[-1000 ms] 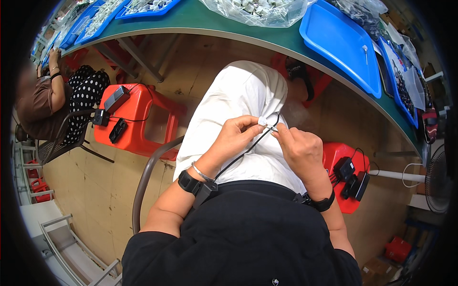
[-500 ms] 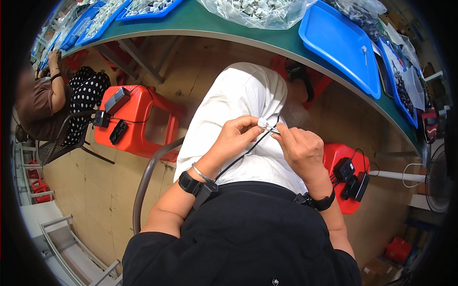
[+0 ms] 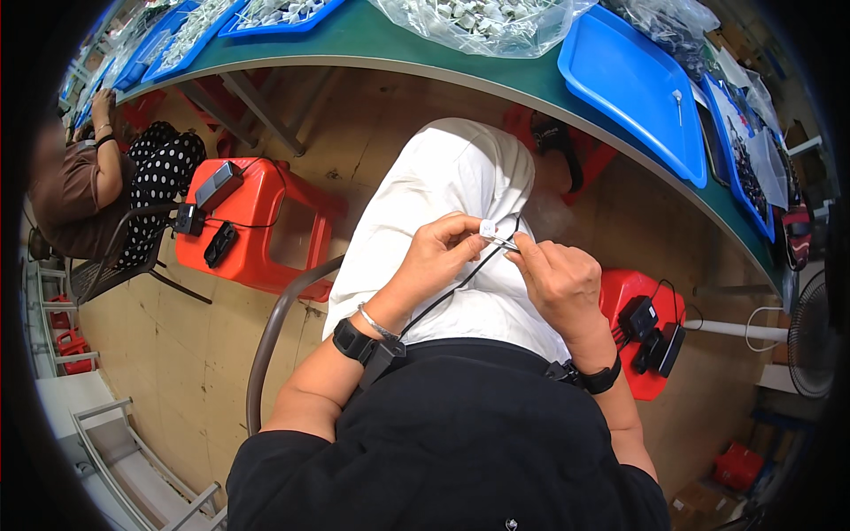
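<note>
Over my lap, my left hand (image 3: 440,252) pinches a small white plastic part (image 3: 487,228) between thumb and fingertips. My right hand (image 3: 561,276) is closed on a thin silvery tool (image 3: 505,242) that looks like tweezers; its far end meets the white part. Most of the tool is covered by my fingers, so its exact shape cannot be made out. A black cord (image 3: 456,285) runs from near my left wrist up between the hands across my white trousers.
Ahead, the green table (image 3: 354,40) bears a bag of white parts (image 3: 482,22) and a blue tray (image 3: 624,88) with one small stemmed piece. Red stools with black devices flank me: the left stool (image 3: 257,199) and right stool (image 3: 633,363). A co-worker (image 3: 88,195) sits at left; a fan (image 3: 810,332) stands at right.
The white part has turned slightly in my left fingertips, and the silvery tool's angle against it differs a little. Both hands stay in nearly the same place.
</note>
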Tool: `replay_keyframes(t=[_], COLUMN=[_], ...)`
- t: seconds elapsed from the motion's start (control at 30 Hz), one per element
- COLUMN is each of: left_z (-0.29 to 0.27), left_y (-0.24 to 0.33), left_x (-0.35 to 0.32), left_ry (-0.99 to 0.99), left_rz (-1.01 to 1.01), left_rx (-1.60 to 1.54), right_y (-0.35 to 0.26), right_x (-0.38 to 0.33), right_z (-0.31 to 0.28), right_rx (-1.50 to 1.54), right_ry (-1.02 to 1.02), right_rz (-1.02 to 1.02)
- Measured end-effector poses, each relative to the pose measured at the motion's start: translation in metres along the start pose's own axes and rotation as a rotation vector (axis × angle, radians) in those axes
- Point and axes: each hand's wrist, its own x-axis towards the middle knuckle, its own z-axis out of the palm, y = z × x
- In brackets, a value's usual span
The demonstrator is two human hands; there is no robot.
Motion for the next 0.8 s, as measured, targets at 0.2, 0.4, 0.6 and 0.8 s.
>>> replay_keyframes(t=[0.2,0.4,0.6,0.8], left_z=[0.0,0.0005,0.0025,0.0021], left_y=[0.0,-0.003,-0.0005,-0.0017], left_x=[0.0011,0.0019,0.0006,0.0019], left_ry=[-0.001,0.005,0.023,0.006], left_rz=[0.016,-0.002,-0.05,0.016], left_rx=[-0.004,-0.034,-0.065,-0.055], right_y=[0.0003,-0.002,-0.0044,-0.0045], right_x=[0.0003,-0.0001,-0.0015,-0.0007], right_z=[0.0003,0.0012,0.0034,0.0011], right_rx=[0.017,0.007,-0.001,0.075], right_ry=[0.002,0.002,0.014,0.033], right_rz=[0.01,0.024,0.031,0.074])
